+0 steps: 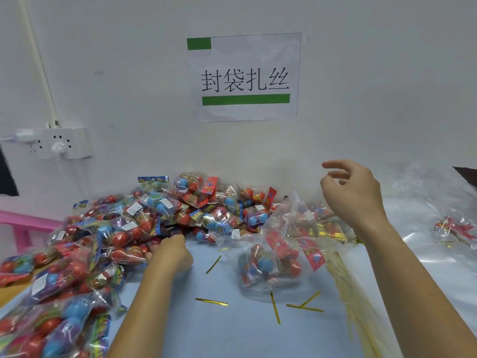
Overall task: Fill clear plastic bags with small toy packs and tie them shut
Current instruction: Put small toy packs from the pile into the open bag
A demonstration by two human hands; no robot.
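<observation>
A big pile of small toy packs [160, 215], red and blue eggs in printed wrappers, covers the left and back of the blue table [232, 332]. My left hand [170, 251] reaches into the pile's near edge, its fingers curled round a toy pack [126, 254]. A clear plastic bag [273, 259] with a few packs inside lies right of centre, its mouth standing up untied. My right hand [348, 192] hovers above and right of that bag with loosely curled fingers, holding nothing.
Gold twist ties [211, 302] lie scattered on the near table, with a long bundle of ties [348, 293] under my right forearm. Flat clear bags [426, 215] are spread at the right. A power strip [54, 143] and a paper sign [245, 78] hang on the wall; a pink stool [20, 223] stands far left.
</observation>
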